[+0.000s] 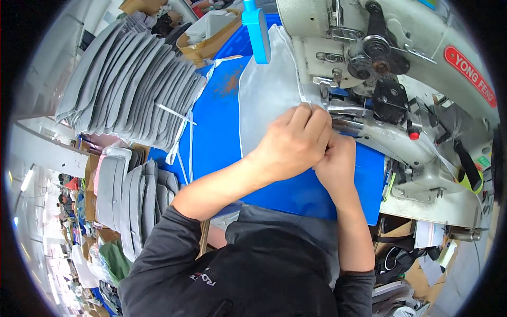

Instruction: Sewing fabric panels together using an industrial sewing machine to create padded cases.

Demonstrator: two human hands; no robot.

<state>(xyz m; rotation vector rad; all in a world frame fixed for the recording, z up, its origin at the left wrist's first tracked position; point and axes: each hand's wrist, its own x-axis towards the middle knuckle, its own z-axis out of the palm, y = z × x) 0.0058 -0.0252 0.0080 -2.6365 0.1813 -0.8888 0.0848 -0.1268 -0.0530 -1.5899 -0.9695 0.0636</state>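
A light grey fabric panel [266,90] with a pale corded edge lies on the blue work surface [216,127], beside the sewing machine [364,68]. My left hand [296,140] is closed at the panel's right edge, close to the machine's presser foot and needle area [338,103]. The fingers are curled over, and their tips are partly hidden. Pressed up against it is my right hand [340,161], also closed. What its fingers pinch is covered by the left hand.
Tall stacks of grey panels [127,84] stand at the left, with more grey pieces [140,195] below them. A loose white strip [185,137] hangs beside the stack. A bright blue plastic piece [256,34] hangs above the panel. Behind is a cardboard box [208,45].
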